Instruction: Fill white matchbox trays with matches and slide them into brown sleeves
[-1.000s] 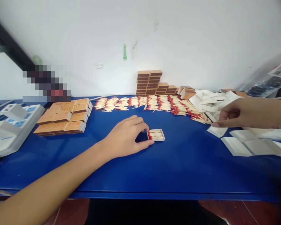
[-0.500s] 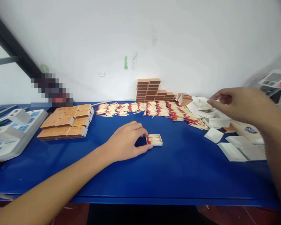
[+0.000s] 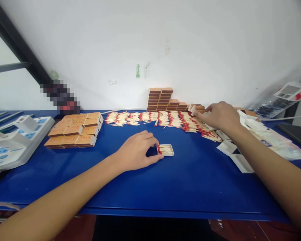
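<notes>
My left hand (image 3: 137,150) rests on the blue table (image 3: 190,180), thumb and fingers pinching the left end of a small white tray filled with red-tipped matches (image 3: 165,150). My right hand (image 3: 222,115) reaches to the far right, its fingers curled down on the loose brown matchbox sleeves (image 3: 197,107) at the end of the long row of loose matches (image 3: 165,119). What its fingers hold is hidden.
A stack of brown matchbox sleeves (image 3: 160,99) stands against the wall. Finished orange matchboxes (image 3: 75,130) lie at the left beside a white power strip (image 3: 17,140). Empty white trays (image 3: 237,157) and plastic bags (image 3: 281,147) lie at the right.
My right hand has moved from the white trays at the right up and leftward to the brown sleeves near the wall. My left hand has stayed on the filled tray.
</notes>
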The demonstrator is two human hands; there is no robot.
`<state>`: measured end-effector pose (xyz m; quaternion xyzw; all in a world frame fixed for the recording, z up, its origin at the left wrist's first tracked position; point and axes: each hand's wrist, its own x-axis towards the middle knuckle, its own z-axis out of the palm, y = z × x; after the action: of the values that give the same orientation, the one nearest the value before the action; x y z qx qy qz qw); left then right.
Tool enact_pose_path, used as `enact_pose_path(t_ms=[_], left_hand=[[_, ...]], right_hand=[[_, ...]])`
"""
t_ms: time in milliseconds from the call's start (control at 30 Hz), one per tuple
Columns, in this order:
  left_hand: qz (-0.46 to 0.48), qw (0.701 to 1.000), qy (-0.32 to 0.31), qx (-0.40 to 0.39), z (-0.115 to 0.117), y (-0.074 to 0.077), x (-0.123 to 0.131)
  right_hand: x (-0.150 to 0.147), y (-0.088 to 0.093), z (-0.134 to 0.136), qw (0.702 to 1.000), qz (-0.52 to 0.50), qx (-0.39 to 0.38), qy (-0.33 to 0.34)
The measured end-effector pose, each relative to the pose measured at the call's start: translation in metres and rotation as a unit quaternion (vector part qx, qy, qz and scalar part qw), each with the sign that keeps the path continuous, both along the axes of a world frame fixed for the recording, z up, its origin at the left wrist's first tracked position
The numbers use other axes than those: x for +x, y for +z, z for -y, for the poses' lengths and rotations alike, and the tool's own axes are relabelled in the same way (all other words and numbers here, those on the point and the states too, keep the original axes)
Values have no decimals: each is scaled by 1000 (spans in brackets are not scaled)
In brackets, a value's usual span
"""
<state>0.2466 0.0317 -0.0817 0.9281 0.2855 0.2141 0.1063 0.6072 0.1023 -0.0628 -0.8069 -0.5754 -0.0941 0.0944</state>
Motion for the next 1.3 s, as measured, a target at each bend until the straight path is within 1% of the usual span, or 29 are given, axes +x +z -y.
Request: enact_pose_path(t_ms=[133, 233, 367, 500, 600, 700, 767, 800, 867, 933, 967, 1033, 1100, 1300], left_hand=[[1, 1000, 1, -1, 1, 2, 0], [2, 1000, 8, -1, 1, 4, -1], [1, 1000, 15, -6, -1, 4, 0], [-2, 1000, 10, 3, -1, 2, -1], [-5, 1000, 12, 7, -1, 1, -2], [-2, 1000, 17, 8, -2, 1, -4], [2, 999, 26, 17, -4, 1, -5], [5, 999, 34, 26, -5, 1, -6], [11, 998, 50, 47, -7, 0, -7], [23, 996, 67, 60, -10, -1, -7], [31, 995, 76, 61, -11, -1, -7], [54, 993, 91, 58, -13, -3, -6], [77, 991, 100, 53, -14, -4, -4], [103, 989, 85, 55, -16, -7, -1]], right_hand=[[0, -2, -1, 1000, -21, 12, -7], [2, -1, -2, 998, -47, 28, 6], [8, -1, -1, 993, -86, 64, 55], [9, 1, 1, 980, -131, 91, 118], [4, 8, 5, 967, -159, 115, 160], [-7, 21, 18, 954, -189, 159, 170], [-18, 28, 33, 936, -270, 153, 165], [-25, 30, 41, 920, -332, 123, 168], [-38, 30, 57, 880, -433, 17, 193], [-51, 25, 67, 848, -476, -59, 224], [-57, 21, 71, 836, -489, -80, 234], [-65, 13, 73, 818, -514, -102, 238], [-69, 7, 72, 804, -539, -105, 229], [-70, -2, 69, 762, -605, -85, 212]])
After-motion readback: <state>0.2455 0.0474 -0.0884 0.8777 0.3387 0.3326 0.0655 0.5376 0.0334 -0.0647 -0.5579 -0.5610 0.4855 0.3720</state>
